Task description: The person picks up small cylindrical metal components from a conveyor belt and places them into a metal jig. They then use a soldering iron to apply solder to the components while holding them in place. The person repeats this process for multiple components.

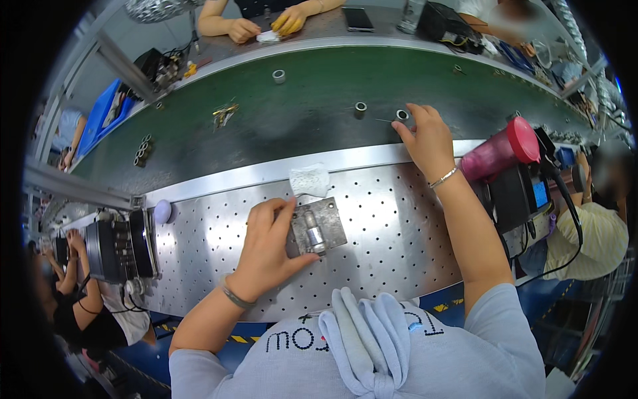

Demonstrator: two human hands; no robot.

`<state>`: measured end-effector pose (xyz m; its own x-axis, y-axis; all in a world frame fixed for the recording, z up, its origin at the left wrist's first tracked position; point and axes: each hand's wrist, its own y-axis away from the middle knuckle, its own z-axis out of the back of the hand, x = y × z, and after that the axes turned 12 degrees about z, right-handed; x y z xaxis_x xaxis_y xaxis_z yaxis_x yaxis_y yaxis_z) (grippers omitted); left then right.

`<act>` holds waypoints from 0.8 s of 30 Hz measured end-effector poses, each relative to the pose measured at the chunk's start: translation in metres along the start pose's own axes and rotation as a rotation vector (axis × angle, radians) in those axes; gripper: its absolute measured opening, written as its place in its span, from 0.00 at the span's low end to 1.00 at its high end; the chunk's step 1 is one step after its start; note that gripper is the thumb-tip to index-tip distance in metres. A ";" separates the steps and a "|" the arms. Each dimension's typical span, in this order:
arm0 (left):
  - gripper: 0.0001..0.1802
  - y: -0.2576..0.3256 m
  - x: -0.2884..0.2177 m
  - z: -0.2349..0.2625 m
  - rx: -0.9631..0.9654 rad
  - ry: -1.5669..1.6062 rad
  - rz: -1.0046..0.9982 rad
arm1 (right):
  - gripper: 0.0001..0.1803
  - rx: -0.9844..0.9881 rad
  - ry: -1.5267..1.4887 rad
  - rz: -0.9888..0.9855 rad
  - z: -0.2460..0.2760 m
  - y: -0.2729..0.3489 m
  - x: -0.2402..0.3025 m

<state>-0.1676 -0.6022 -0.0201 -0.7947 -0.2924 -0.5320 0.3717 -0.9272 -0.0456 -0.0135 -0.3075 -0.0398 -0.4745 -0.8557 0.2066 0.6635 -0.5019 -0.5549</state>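
My left hand [266, 246] lies at the left side of a square metal plate [337, 229], thumb along its near edge and fingertips at its far left corner, gripping it. A shiny metal cylinder [315, 238] lies on that plate. Stretched out to the far right, my right hand [430, 141] has thumb and index finger around a small metal ring [402, 115] on the dark green belt. A thin wire end sticks out to the left of it. A similar ring [360, 107] stands a little to the left, apart from my fingers.
White folded cloth [310, 180] lies beyond the plate on the perforated metal tabletop [385, 246]. A pink-lidded cup [502, 151] and black device [517, 199] stand at right. More rings [142, 151] and brass-coloured pieces [225, 116] sit on the belt. Another person's hands [288, 21] work across it.
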 end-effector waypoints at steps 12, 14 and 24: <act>0.45 0.002 0.012 -0.004 0.009 0.094 -0.027 | 0.13 0.685 -1.413 -0.216 0.046 -0.020 0.093; 0.45 0.000 0.010 -0.004 0.012 0.096 -0.033 | 0.13 0.792 -1.444 -0.197 0.039 -0.017 0.107; 0.43 0.002 0.012 -0.005 0.003 0.111 -0.036 | 0.14 1.094 -1.563 -0.224 0.021 -0.016 0.111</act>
<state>-0.1744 -0.6063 -0.0310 -0.7493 -0.2314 -0.6205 0.3426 -0.9373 -0.0642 -0.0644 -0.3973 0.0086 -0.1390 0.2025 0.9694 0.9889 0.0809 0.1249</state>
